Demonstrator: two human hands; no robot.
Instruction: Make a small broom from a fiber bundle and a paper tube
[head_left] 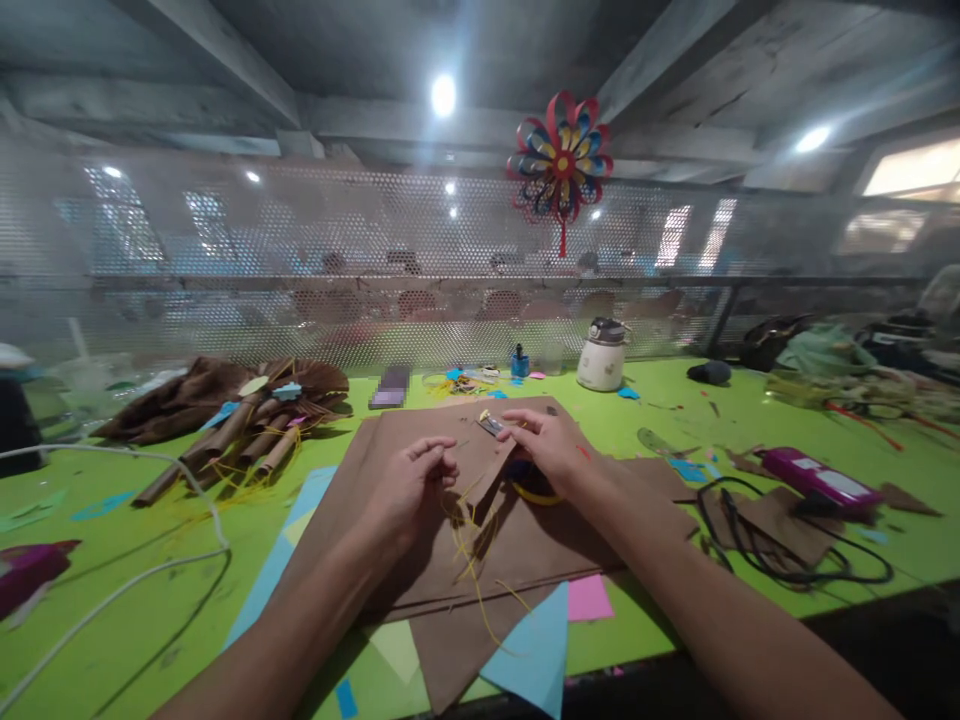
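Note:
Both my hands rest over a stack of brown paper sheets on a green table. My left hand is curled, its fingertips pinched on thin yellow thread that trails down across the brown paper. My right hand lies palm down with fingers bent, its fingertips touching a small dark object at the paper's far edge. A yellow ring shows under the right hand.
Rolled brown paper tubes and a brown fringed piece lie at the left. A white cable crosses the near left. A magenta tool with black cord lies at the right. A white pot stands behind; a paper pinwheel hangs above.

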